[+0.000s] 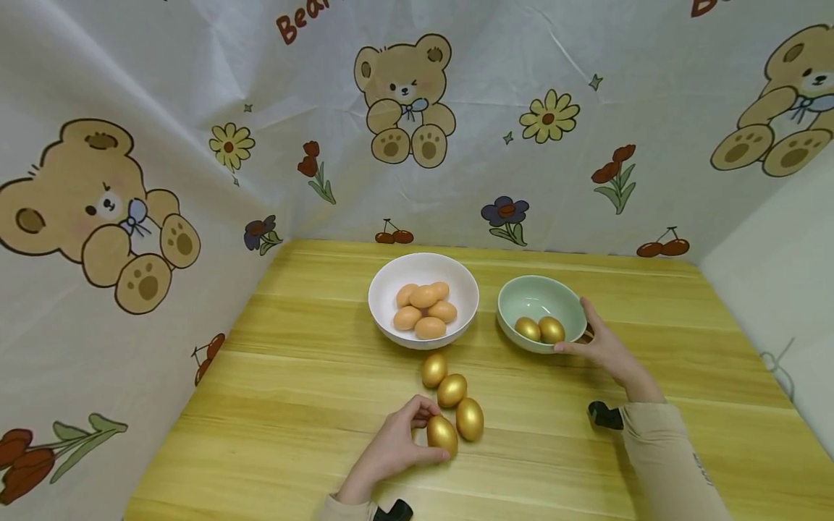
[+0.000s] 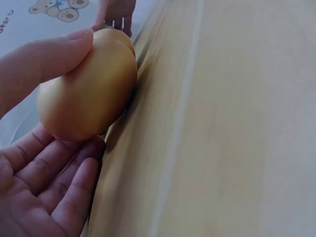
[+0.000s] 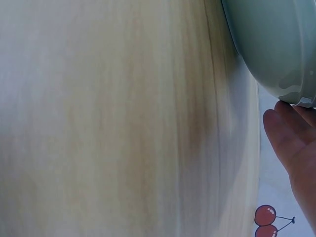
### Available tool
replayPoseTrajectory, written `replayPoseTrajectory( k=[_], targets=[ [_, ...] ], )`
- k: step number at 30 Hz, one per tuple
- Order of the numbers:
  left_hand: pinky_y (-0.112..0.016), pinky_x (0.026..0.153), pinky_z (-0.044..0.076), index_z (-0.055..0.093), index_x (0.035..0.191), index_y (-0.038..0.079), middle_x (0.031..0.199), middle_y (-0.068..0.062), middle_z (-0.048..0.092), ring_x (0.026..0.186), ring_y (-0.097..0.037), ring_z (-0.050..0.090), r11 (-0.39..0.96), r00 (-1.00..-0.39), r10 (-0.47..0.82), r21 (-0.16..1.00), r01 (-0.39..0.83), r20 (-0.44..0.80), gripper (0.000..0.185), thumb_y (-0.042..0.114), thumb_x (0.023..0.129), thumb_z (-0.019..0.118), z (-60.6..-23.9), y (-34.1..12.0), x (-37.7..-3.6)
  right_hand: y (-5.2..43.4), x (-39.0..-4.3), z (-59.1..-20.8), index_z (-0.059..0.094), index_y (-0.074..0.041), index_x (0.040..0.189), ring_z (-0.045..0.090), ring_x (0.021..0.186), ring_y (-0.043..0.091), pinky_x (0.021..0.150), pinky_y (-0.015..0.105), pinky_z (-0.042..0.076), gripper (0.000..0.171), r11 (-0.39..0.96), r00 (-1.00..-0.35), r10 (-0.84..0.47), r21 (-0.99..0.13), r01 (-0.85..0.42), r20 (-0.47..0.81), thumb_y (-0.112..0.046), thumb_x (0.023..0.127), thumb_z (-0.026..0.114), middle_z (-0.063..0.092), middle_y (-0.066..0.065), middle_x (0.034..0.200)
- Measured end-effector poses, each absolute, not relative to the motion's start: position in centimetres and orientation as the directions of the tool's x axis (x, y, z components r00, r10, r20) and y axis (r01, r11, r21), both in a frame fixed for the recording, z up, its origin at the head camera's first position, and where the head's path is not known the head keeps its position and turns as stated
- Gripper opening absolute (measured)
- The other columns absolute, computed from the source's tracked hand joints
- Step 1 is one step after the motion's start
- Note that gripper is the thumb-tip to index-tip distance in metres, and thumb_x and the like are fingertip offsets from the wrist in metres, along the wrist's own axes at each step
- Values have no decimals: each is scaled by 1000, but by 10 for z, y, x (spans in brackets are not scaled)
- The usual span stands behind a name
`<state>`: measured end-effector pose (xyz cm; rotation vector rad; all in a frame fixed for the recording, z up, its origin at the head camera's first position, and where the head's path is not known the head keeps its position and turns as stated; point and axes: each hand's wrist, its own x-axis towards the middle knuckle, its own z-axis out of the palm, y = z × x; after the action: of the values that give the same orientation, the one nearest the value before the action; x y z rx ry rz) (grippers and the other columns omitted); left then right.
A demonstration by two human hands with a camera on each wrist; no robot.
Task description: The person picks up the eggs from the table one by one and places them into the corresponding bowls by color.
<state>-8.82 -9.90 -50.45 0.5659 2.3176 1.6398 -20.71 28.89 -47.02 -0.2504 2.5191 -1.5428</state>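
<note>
My left hand (image 1: 397, 445) holds a golden egg (image 1: 442, 436) between thumb and fingers, low over the table. In the left wrist view the thumb presses the egg (image 2: 89, 94) from one side and the fingertips meet it from the other. Three more golden eggs lie in a slanting row beside it, the nearest (image 1: 470, 420) right next to the held one. My right hand (image 1: 612, 354) grips the right side of a light green bowl (image 1: 541, 288), its thumb at the near rim and its fingers at the far side. Two golden eggs (image 1: 551, 330) rest inside that bowl.
Left of the green bowl stands a white bowl (image 1: 384, 307) with several brown eggs (image 1: 425, 297) in it. Both bowls stand on the wood-grain table (image 1: 293, 376). A bear-print sheet (image 1: 280, 94) hangs behind and along the left edge.
</note>
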Motion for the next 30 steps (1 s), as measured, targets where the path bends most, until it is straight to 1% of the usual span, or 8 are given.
replayPoseTrajectory(
  k=[7, 12, 19, 23, 27, 30],
  targets=[
    [-26, 83, 49, 51, 109, 13, 104, 1, 57, 94, -13, 58, 208, -889, 457, 971, 122, 14, 52, 19, 69, 83, -505, -100, -85, 288, -207, -471, -16, -6, 146, 14, 131, 46, 100, 59, 23, 111, 458, -974, -219, -888, -52, -57, -19, 81, 73, 0, 27, 149],
    [-26, 80, 51, 50, 109, 10, 103, -2, 58, 91, -14, 60, 157, -876, 482, 982, 105, 16, 52, 13, 69, 83, -505, -102, -86, 288, -207, -471, -17, -8, 146, 12, 132, 46, 100, 60, 22, 111, 445, -973, -223, -894, -42, -65, -18, 81, 73, -1, 27, 149],
    [-29, 85, 49, 50, 110, 8, 110, -4, 55, 97, -18, 58, 83, -831, 556, 993, 80, 20, 51, 9, 70, 82, -491, -101, -93, 288, -206, -468, -17, -9, 145, 12, 132, 47, 100, 61, 22, 111, 442, -971, -230, -896, -38, -72, -15, 81, 73, -3, 27, 149],
    [-30, 87, 48, 50, 112, 7, 111, -4, 54, 99, -19, 56, 77, -824, 566, 992, 97, 36, 52, 8, 71, 81, -477, -96, -101, 288, -206, -468, -17, -9, 145, 12, 132, 47, 99, 62, 22, 111, 452, -971, -228, -891, -40, -72, -17, 81, 73, -2, 27, 149],
    [-32, 87, 48, 49, 113, 4, 112, -6, 54, 99, -19, 55, 43, -819, 571, 994, 102, 59, 52, 5, 71, 80, -466, -86, -110, 288, -205, -467, -18, -9, 145, 10, 132, 47, 100, 62, 21, 112, 437, -970, -234, -898, -39, -71, -18, 81, 73, -5, 25, 150],
    [-33, 87, 48, 50, 112, 5, 112, -7, 55, 100, -21, 56, 21, -817, 569, 991, 129, 95, 51, 4, 71, 80, -460, -77, -120, 287, -205, -467, -18, -9, 145, 11, 132, 47, 100, 62, 21, 112, 429, -969, -236, -903, -34, -75, -18, 82, 73, -6, 24, 150]
  ],
)
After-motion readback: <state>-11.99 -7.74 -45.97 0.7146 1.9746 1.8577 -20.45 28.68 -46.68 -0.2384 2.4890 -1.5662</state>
